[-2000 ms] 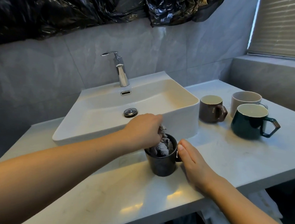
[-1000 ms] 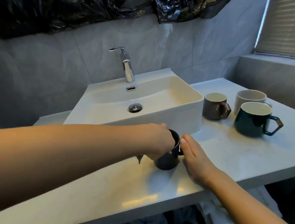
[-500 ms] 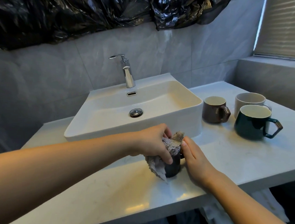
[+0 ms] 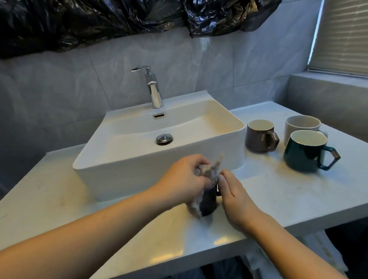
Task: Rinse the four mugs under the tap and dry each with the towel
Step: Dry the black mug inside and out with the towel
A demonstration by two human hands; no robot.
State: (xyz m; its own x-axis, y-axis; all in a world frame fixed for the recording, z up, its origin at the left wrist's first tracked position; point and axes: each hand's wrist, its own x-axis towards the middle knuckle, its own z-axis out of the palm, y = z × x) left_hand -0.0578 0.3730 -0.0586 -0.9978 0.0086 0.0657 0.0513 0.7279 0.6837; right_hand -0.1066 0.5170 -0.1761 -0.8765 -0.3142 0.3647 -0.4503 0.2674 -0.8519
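The left hand (image 4: 182, 177) grips the grey towel (image 4: 207, 172), fingers curled, wrapping it over the dark mug (image 4: 209, 201) on the counter (image 4: 281, 196) before the sink (image 4: 135, 173). The right hand (image 4: 233, 194), fingers straight, touches the mug's side. 3 mugs (image 4: 261, 136) stand right.

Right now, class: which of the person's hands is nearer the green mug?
Right. The right hand steadies the black mug, well short of the green mug; the left hand, gripping the towel, lies farther.

Grey marbled wall tiles (image 4: 214, 62) back a white table (image 4: 282, 192) carrying a white rectangular basin (image 4: 200, 123). Crumpled black plastic sheeting (image 4: 100, 15) hangs along the upper wall. A window blind (image 4: 352, 35) at upper right admits daylight above a tiled ledge (image 4: 337, 82).
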